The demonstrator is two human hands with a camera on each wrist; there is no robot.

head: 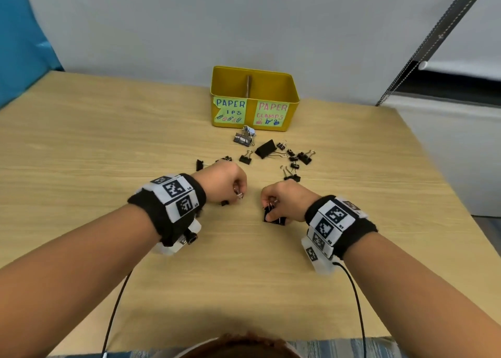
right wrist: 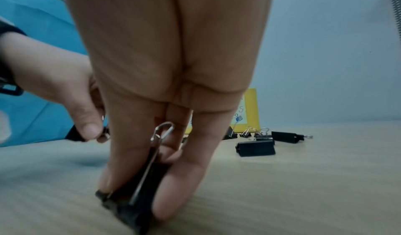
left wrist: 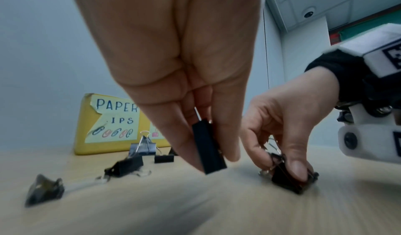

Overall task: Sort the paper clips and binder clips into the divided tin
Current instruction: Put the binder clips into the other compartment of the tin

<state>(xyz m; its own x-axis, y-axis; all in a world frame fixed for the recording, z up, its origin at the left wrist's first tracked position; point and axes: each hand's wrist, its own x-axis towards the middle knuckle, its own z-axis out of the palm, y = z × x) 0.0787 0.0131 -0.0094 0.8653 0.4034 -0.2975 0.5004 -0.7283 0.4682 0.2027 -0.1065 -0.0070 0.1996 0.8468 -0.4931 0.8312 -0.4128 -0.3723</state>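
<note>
Both forearms bare, no sleeves. Left wrist: black fabric band (head: 168, 211) carrying white blocks printed with black square fiducial markers, small code characters beside each. Small black camera module (head: 191, 239) mounted under the band on a white bracket. Right wrist: matching black band (head: 342, 226) with white marker blocks; white plastic bracket (left wrist: 373, 135) with dark screws. Thin black cable (head: 355, 303) trails from each wrist toward the body.
</note>
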